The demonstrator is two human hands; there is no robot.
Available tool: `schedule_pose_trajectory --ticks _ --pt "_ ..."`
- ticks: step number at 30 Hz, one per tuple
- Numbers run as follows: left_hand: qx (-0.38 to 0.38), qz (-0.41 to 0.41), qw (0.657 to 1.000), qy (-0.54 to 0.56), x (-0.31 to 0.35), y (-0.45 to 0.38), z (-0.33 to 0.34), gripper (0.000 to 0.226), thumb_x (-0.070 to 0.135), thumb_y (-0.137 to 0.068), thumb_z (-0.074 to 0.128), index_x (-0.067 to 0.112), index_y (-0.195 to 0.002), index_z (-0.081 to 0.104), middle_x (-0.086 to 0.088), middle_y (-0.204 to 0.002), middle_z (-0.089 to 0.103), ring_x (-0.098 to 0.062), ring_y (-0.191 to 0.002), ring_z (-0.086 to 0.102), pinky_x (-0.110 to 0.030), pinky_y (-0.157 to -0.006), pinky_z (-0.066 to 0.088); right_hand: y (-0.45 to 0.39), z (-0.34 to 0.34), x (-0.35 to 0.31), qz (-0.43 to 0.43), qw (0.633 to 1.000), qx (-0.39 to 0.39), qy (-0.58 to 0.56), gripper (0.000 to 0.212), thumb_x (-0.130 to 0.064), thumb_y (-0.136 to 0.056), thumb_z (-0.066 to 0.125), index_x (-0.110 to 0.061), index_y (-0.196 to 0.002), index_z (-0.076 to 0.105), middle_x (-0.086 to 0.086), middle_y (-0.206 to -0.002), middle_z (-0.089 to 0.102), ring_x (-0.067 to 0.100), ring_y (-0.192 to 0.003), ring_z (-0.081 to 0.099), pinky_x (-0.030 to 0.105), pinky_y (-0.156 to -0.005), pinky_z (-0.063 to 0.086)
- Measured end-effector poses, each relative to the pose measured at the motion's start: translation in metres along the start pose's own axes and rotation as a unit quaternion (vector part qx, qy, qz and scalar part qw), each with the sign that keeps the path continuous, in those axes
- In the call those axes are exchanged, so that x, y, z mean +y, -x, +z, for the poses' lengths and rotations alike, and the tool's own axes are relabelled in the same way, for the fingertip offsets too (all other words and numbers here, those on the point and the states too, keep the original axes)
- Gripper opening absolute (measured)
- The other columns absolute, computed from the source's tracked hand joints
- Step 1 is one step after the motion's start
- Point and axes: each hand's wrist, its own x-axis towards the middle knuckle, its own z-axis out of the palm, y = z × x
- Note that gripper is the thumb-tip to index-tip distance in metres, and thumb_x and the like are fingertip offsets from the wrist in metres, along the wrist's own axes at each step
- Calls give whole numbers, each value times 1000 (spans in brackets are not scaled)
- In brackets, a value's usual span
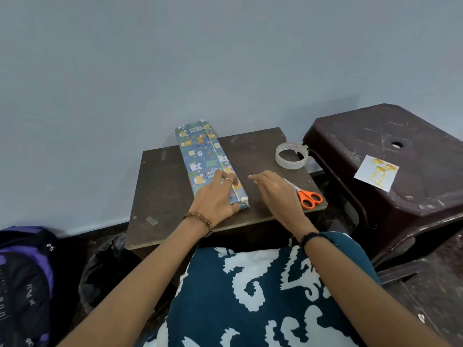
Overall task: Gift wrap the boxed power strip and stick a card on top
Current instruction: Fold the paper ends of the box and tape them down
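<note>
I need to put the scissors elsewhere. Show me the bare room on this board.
Bare board lies left of the wrapped box, and between it and the tape roll. The near right corner is crowded: right hand, scissors.

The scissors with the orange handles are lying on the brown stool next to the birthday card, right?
Not quite. The head view shows the scissors lying on the small wooden table, just beside the right hand. Only the birthday card is on the brown stool. The handles are orange, as you said.
</note>
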Motion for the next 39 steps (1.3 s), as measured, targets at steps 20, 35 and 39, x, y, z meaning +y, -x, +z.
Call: schedule_pose_trajectory --ticks 20,35,39 --pt "-222 -37 967 -121 22 -57 -21 96 31 -78 69 20 -150 6 -11 -125 52 -28 -108 55 -33 -82 47 -48 11 30 187 967 -122 120 20 -22 -86 53 -18 -98 69 1 -111 62 20 -121 44 37 -107 20" --pt "-314 -15 862 -397 76 -97 4 66 27 -88 62 14 -145 32 -7 -132 54 -18 -124 49 -29 -89 46 -110 10 94 260 931 -256 -36 39 -51 -88 51 -22 -104 70 6 -115 65 27 -118 48 43 -100 37" --pt "-345 18 864 -365 78 -88 1 42 19 -98 44 6 -138 41 -10 -129 56 -22 -120 53 -22 -83 47 -113 11 99 281 910 -289 -102 25 -43 -82 63 -20 -87 72 5 -106 69 24 -103 58 43 -94 46"
